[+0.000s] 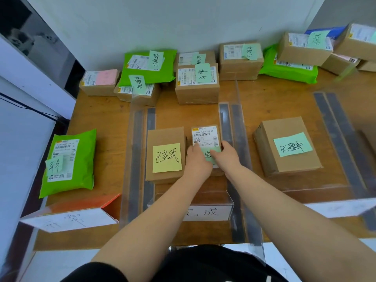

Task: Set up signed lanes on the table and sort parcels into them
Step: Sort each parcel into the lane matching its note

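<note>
Under my hands (200,161), a matt cardboard parcel (206,139) with smooth paper label; beyond, glossy green plastic mailers (150,68) on wood table (274,92).

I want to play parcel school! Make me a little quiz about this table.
1. True or false: both hands are on the small box in the middle lane.
2. What colour is the note on the box beside it?
A yellow
B pink
C blue
3. What lies in the left lane: a box or a green bag?

Key: 1 true, left hand, right hand. 2 A. 3 green bag.
</note>
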A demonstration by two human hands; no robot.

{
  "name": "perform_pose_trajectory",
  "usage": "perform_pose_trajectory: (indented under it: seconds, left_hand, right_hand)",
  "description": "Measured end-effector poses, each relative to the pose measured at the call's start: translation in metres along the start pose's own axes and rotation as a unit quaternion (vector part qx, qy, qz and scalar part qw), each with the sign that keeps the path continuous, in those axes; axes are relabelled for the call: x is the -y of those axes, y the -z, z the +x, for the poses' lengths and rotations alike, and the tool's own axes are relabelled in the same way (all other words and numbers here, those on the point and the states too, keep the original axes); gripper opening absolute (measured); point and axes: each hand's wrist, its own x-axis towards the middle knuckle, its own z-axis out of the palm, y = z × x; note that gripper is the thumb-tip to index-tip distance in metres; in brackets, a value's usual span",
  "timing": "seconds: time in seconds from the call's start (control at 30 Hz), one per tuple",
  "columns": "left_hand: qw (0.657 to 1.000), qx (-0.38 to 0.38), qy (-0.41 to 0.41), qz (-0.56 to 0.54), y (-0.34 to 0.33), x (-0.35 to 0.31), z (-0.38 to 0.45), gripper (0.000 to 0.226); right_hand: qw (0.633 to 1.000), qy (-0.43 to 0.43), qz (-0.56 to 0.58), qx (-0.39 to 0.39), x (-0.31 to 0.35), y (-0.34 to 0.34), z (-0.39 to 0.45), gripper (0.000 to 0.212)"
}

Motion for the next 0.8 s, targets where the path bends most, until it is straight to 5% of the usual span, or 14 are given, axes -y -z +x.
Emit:
perform_pose_trajectory:
  seconds: [0.43,0.8]
  left_hand:
    - [0.990,-0.093,-0.108,0.009,0.114,-0.051,0.032,0.049]
    - [0.994,-0.097,-0.036,-0.046,0.138,-0.051,0.138,0.060]
  right_hand:
    - [0.975,0.181,-0.115,-0.058,0.105,0.024,0.028,0.057]
    - [0.973,0.127,-0.169,-0.097,0.154,0.022,0.128,0.060]
